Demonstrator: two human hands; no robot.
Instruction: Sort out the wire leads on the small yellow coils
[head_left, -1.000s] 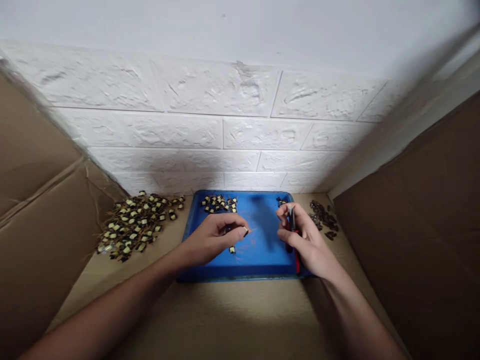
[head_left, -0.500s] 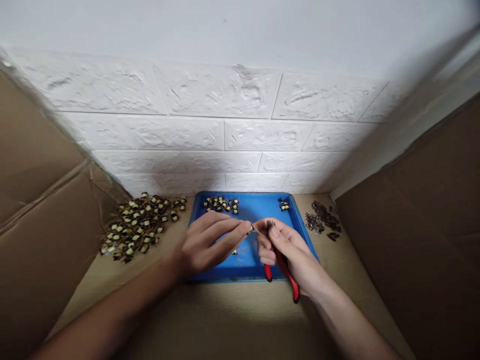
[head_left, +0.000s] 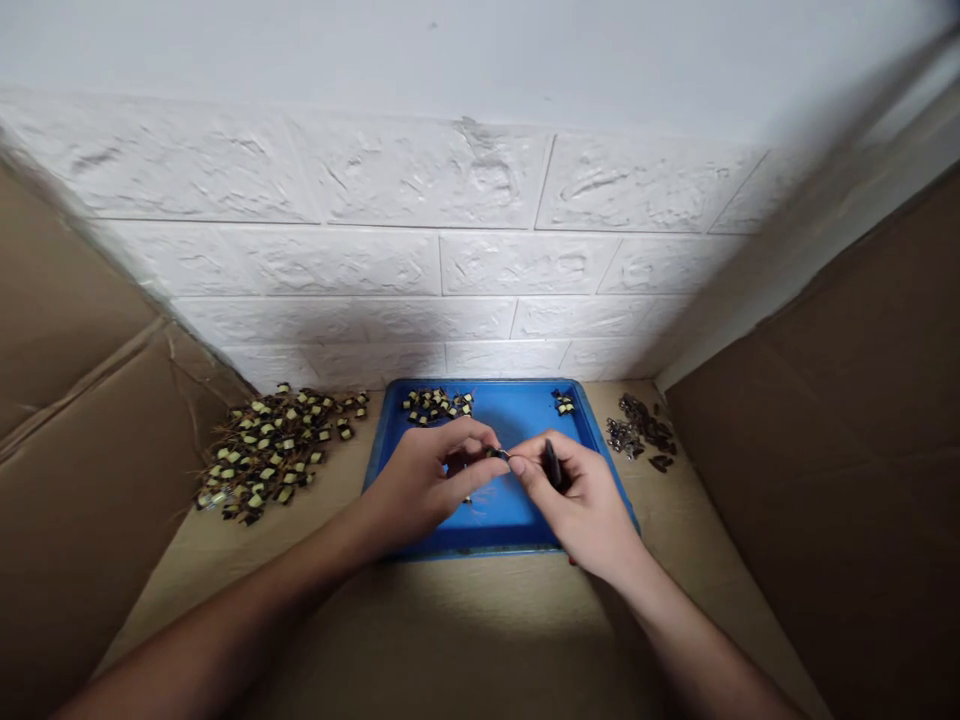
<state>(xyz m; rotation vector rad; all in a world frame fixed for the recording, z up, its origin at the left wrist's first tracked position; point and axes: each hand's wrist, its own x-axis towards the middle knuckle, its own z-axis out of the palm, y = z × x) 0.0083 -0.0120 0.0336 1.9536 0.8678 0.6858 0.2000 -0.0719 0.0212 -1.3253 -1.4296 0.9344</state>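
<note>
My left hand (head_left: 439, 480) is over the tray, thumb and fingertips pinching a small black-and-yellow coil component (head_left: 494, 453). My right hand (head_left: 589, 495) meets it from the right, its thumb and forefinger closed at a thin wire that runs out from the component. Tucked in the same right hand is a pair of pliers (head_left: 553, 464); the dark jaws point up past the fingers, while the handles are almost wholly hidden by the palm. Beneath both hands lies the blue tray (head_left: 517, 402). Another component (head_left: 466, 499) with thin wires rests in it under my left hand.
A large pile of similar coil components (head_left: 262, 450) sits left of the tray. Inside the tray are a group at the back left (head_left: 435, 403) and a few at the back right (head_left: 563, 404). Small dark and shiny pieces (head_left: 639, 430) lie to the right. Cardboard panels (head_left: 825, 400) flank both sides.
My right hand has turned, so the red plier handles are now mostly hidden, and its thumb and forefinger have come to the component's wire. My left thumb now shows below the component.
</note>
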